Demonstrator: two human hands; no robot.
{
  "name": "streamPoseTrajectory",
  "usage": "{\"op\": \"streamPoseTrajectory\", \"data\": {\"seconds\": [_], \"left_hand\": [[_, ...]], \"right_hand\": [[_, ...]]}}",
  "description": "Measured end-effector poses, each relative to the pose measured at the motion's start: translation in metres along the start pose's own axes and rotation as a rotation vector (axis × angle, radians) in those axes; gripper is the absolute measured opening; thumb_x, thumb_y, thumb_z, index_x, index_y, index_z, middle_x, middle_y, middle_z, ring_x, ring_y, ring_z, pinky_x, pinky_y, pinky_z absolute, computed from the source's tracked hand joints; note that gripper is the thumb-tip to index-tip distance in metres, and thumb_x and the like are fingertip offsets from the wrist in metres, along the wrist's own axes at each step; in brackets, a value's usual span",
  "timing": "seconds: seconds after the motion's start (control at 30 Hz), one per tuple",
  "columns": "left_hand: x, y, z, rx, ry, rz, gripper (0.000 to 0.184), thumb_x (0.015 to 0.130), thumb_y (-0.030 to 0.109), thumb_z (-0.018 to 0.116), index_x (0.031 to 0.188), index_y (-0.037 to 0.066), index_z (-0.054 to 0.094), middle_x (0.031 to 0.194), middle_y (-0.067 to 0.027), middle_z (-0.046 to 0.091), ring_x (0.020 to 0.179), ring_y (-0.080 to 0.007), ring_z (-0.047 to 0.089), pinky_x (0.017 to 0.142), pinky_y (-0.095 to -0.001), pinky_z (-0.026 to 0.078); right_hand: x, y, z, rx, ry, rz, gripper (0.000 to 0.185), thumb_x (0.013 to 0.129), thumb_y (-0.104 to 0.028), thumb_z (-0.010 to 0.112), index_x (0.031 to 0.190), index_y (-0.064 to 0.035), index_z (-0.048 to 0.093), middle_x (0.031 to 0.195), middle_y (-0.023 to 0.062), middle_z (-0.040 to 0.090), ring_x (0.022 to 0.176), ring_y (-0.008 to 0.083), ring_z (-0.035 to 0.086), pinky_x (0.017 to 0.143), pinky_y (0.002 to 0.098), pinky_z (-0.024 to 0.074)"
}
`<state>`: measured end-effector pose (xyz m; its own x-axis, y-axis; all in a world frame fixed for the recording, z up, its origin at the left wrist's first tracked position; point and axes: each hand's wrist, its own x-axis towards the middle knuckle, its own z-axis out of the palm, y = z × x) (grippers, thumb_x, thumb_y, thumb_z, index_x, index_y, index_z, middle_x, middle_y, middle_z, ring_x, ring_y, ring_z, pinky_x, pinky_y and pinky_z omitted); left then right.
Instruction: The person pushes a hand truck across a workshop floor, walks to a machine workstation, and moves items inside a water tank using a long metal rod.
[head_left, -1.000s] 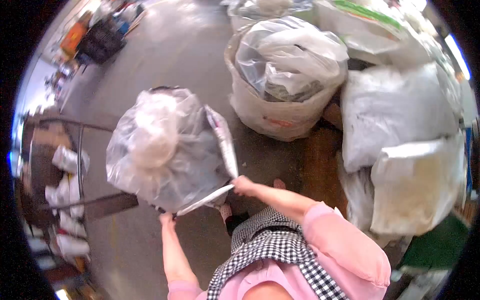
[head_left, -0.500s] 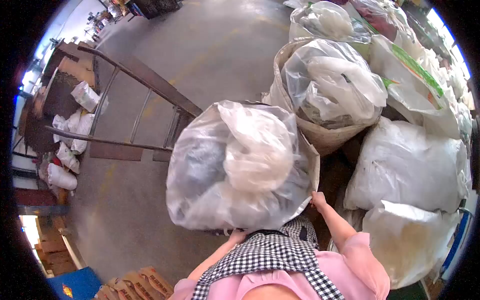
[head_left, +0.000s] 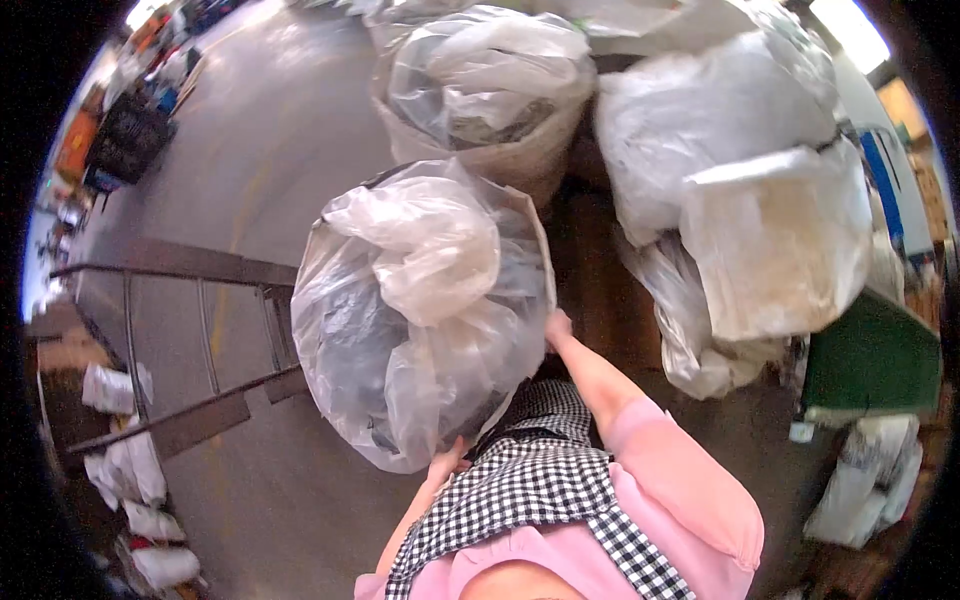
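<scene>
A large sack (head_left: 420, 310) lined with translucent plastic stands close in front of my body, its liner bunched on top and dark contents dimly showing through. At its near edge, my left hand (head_left: 450, 458) is closed on the rim, the fingers partly hidden under the plastic. My right hand (head_left: 558, 328) grips the sack's right edge. Beyond the sack and just touching or nearly touching it is another full sack (head_left: 490, 85) with a bunched clear liner.
A metal hand truck (head_left: 205, 335) lies left of the sack. On the right are stacked white sacks (head_left: 780, 240) and a green object (head_left: 870, 360). White bundles (head_left: 130, 465) lie at the far left, and a black crate (head_left: 128, 138) stands at the upper left.
The lined sack first came closer to my body, with my left hand moving to its near edge. Since the last earlier frame, the view has turned and the sack appears further left and higher.
</scene>
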<state>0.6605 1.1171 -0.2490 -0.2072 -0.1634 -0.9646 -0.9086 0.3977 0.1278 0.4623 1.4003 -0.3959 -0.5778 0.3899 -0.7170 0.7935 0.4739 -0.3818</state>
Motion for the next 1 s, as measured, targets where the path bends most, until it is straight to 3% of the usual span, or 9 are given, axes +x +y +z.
{"op": "streamPoseTrajectory", "data": {"seconds": [0.1, 0.17, 0.4, 0.5, 0.7, 0.83, 0.87, 0.93, 1.0], "left_hand": [[0.017, -0.051, -0.002, 0.043, -0.045, 0.124, 0.074, 0.075, 0.062, 0.047, 0.104, -0.005, 0.055, 0.081, -0.0115, 0.063, 0.076, -0.0164, 0.059, 0.068, -0.0288, 0.045], [0.12, -0.13, 0.02, -0.463, -0.166, 0.02, 0.058, 0.081, 0.048, 0.05, 0.108, -0.003, 0.054, 0.089, -0.0118, 0.06, 0.078, -0.0153, 0.057, 0.064, -0.0287, 0.045], [0.064, -0.05, 0.035, -1.115, -0.099, -0.086, 0.018, 0.08, 0.024, 0.056, 0.074, 0.007, 0.052, 0.059, -0.0042, 0.051, 0.041, -0.0121, 0.04, 0.033, -0.024, 0.027], [0.062, -0.036, 0.05, -0.88, 0.333, -0.06, 0.008, 0.079, 0.008, 0.047, 0.087, 0.01, 0.049, 0.058, -0.0069, 0.049, 0.036, -0.0117, 0.038, 0.03, -0.0247, 0.024], [-0.003, 0.017, 0.071, -0.527, 0.573, 0.003, 0.021, 0.077, 0.01, 0.049, 0.057, 0.003, 0.046, 0.045, -0.0057, 0.044, 0.034, -0.0164, 0.041, 0.03, -0.0301, 0.026], [-0.042, 0.039, 0.108, -0.496, 0.524, 0.116, 0.022, 0.072, 0.013, 0.057, 0.057, 0.001, 0.046, 0.046, -0.0059, 0.044, 0.034, -0.017, 0.041, 0.031, -0.0333, 0.026], [-0.047, 0.046, 0.118, -0.106, 0.555, 0.171, 0.021, 0.069, 0.012, 0.06, 0.058, -0.001, 0.048, 0.049, -0.0069, 0.048, 0.037, -0.0186, 0.043, 0.034, -0.0351, 0.029], [-0.046, 0.056, 0.137, -0.179, 0.491, 0.04, 0.023, 0.063, 0.013, 0.067, 0.063, -0.005, 0.054, 0.058, -0.0088, 0.054, 0.051, -0.0199, 0.054, 0.044, -0.0345, 0.04], [-0.026, 0.055, 0.152, -0.105, 0.485, 0.31, 0.027, 0.065, 0.017, 0.067, 0.078, -0.005, 0.058, 0.063, -0.0132, 0.059, 0.057, -0.0251, 0.059, 0.051, -0.0337, 0.044]], "right_hand": [[-0.035, -0.012, -0.004, 0.098, 0.122, -0.041, 0.044, 0.072, -0.028, 0.063, 0.103, 0.0007, 0.051, 0.101, 0.0208, 0.056, 0.096, 0.0347, 0.054, 0.079, 0.0407, 0.0449], [-0.032, -0.014, -0.003, -0.014, 0.096, -0.03, 0.04, 0.069, -0.034, 0.062, 0.094, -0.0024, 0.059, 0.099, 0.0189, 0.059, 0.093, 0.0336, 0.056, 0.078, 0.039, 0.0466], [-0.031, 0.003, -0.022, -0.075, -0.026, -0.03, 0.035, 0.067, -0.025, 0.063, 0.092, 0.0002, 0.06, 0.097, 0.0196, 0.059, 0.093, 0.032, 0.057, 0.078, 0.0374, 0.0467], [-0.013, 0.021, -0.047, -0.136, -0.313, -0.211, 0.034, 0.07, -0.02, 0.062, 0.095, 0.0024, 0.057, 0.099, 0.0208, 0.057, 0.094, 0.0341, 0.055, 0.077, 0.0385, 0.0452], [-0.023, 0.016, -0.111, -0.138, -0.394, -0.212, 0.035, 0.07, -0.012, 0.06, 0.101, 0.0029, 0.054, 0.102, 0.0203, 0.056, 0.093, 0.0301, 0.057, 0.074, 0.0368, 0.0471], [-0.006, 0.023, -0.152, -0.151, -0.338, -0.292, 0.032, 0.063, -0.013, 0.061, 0.091, 0.0042, 0.059, 0.088, 0.0202, 0.061, 0.085, 0.0294, 0.06, 0.071, 0.0359, 0.0476], [-0.005, 0.023, -0.167, -0.148, -0.275, -0.295, 0.031, 0.062, -0.012, 0.062, 0.089, 0.004, 0.06, 0.086, 0.0192, 0.061, 0.082, 0.0288, 0.061, 0.068, 0.0359, 0.0476], [0.009, 0.03, -0.195, -0.124, -0.287, -0.323, 0.03, 0.061, -0.011, 0.06, 0.087, 0.0046, 0.06, 0.082, 0.0188, 0.062, 0.078, 0.0298, 0.061, 0.067, 0.0373, 0.0461], [0.035, 0.042, -0.202, -0.197, -0.181, -0.446, 0.028, 0.063, -0.017, 0.062, 0.079, 0.006, 0.06, 0.074, 0.0209, 0.061, 0.072, 0.0304, 0.061, 0.063, 0.0379, 0.0463]]}}
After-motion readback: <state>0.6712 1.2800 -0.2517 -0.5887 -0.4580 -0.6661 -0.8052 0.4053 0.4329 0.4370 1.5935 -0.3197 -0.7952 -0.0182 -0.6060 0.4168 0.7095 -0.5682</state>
